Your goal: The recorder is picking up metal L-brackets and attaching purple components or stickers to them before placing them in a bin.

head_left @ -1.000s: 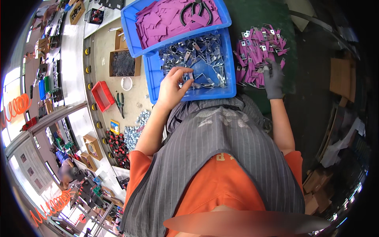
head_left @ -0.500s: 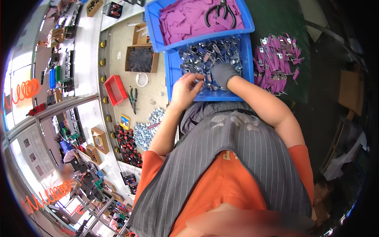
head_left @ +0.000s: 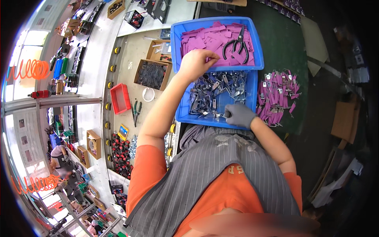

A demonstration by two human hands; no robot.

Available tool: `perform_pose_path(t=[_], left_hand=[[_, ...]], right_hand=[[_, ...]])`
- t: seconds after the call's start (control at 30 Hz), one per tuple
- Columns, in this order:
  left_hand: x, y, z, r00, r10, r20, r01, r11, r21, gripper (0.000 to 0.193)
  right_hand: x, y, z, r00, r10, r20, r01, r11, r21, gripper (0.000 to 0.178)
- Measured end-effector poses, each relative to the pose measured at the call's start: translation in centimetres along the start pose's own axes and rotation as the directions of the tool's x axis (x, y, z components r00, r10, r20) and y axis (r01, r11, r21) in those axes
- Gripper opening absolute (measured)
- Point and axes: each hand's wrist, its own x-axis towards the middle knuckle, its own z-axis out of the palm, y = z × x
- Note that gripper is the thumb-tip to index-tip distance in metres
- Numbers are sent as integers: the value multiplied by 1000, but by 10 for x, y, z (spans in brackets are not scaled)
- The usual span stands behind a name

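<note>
My bare left hand (head_left: 198, 64) hovers over the near-left part of the upper blue bin (head_left: 258, 47), its fingertips drawn together; whatever is between them, if anything, is too small to make out. Thin purple rectangular pieces (head_left: 203, 37) fill that bin. Black-handled scissors-like snips (head_left: 239, 47) lie on top of them. In the lower blue bin (head_left: 183, 114), my grey-gloved right hand (head_left: 241, 116) is closed at the near right, its fingertips pinching a small shiny metal bracket. Loose metal brackets (head_left: 215, 85) are heaped along the bin's far and left parts.
Metal brackets with purple pieces on them (head_left: 278, 96) are piled on the green surface (head_left: 272, 39) to the right. Leftward are a red tray (head_left: 120, 98), green-handled pliers (head_left: 136, 112), a white ring (head_left: 149, 94) and a cardboard box of dark coils (head_left: 152, 75). Another person (head_left: 59, 156) is at far left.
My left hand has moved up from the metal brackets to the purple pieces. My gloved right hand has drawn back toward the bin's near right corner. The whole view has shifted.
</note>
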Motion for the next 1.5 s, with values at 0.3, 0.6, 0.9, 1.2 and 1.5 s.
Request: perform_pose_path(t=[0.3, 0.6, 0.9, 1.2, 1.5], left_hand=[[53, -1, 20, 881, -40, 471, -28, 990, 136, 25], [75, -42, -26, 973, -131, 190, 114, 989, 96, 23], [38, -25, -22, 982, -82, -168, 116, 973, 200, 22], [-58, 44, 13, 977, -207, 56, 181, 655, -734, 8], [-79, 77, 26, 995, -61, 82, 94, 867, -490, 16]], right_hand=[[-12, -4, 10, 966, 8, -258, 40, 983, 178, 22], [-5, 2, 15, 947, 37, -321, 66, 951, 303, 22], [-6, 9, 25, 894, -157, -419, 278, 929, 245, 29], [-93, -31, -44, 891, 93, -444, 337, 519, 786, 27], [-128, -45, -62, 701, -122, -702, 673, 437, 596, 27]])
